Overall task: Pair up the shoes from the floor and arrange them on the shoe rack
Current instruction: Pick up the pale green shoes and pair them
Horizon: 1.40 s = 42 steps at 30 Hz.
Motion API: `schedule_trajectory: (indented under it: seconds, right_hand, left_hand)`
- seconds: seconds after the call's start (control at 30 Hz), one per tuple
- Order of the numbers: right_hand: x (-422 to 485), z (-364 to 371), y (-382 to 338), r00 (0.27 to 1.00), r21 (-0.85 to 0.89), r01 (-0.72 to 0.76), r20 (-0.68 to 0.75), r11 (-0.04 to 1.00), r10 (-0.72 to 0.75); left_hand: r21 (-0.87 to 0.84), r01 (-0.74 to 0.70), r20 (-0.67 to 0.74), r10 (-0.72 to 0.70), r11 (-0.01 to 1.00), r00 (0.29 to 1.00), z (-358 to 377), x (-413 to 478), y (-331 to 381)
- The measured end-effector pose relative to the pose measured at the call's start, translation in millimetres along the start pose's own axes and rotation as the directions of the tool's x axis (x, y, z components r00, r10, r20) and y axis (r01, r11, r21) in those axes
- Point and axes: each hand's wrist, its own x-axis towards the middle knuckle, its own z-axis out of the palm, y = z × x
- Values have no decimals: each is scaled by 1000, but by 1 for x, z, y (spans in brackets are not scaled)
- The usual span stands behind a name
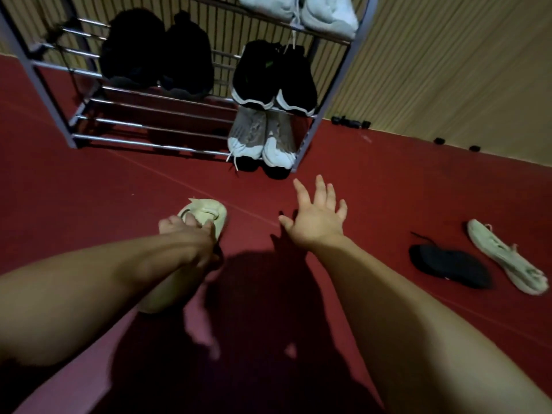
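My left hand (191,237) grips a cream sneaker (206,213) by its opening, low over the red floor; my forearm hides the shoe's middle. My right hand (318,216) hovers open beside it, fingers spread and holding nothing. A matching cream sneaker (504,258) lies on its side at the right, next to a single black shoe (448,265). The metal shoe rack (149,121) stands ahead. It holds a grey-white pair (263,138) on the bottom tier, a black-white pair (274,79) and a black pair (155,52) above, and a white pair (301,10) on the higher tier.
A ribbed beige wall (448,70) runs behind and to the right. Small dark objects (351,121) sit along its base. The left part of the rack's bottom tier shows bare bars. Open red floor (89,189) spreads in front of the rack.
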Motion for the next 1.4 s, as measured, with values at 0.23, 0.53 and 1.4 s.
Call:
schedule_trajectory:
  seconds: [0.23,0.53,1.4]
  right_hand:
    - [1,-34,53,993,40,-117,-20,992,118]
    - [-9,-86,177,946,89,-325,13,942,325]
    - [53,57,550,715,385,-687,200,617,670]
  left_hand:
    - [77,-276,-67,281,958,957,-82,0,53]
    - [-2,-374,-62,373,928,926,-151,-28,158]
    - [206,-727,69,731,655,679,-95,21,574]
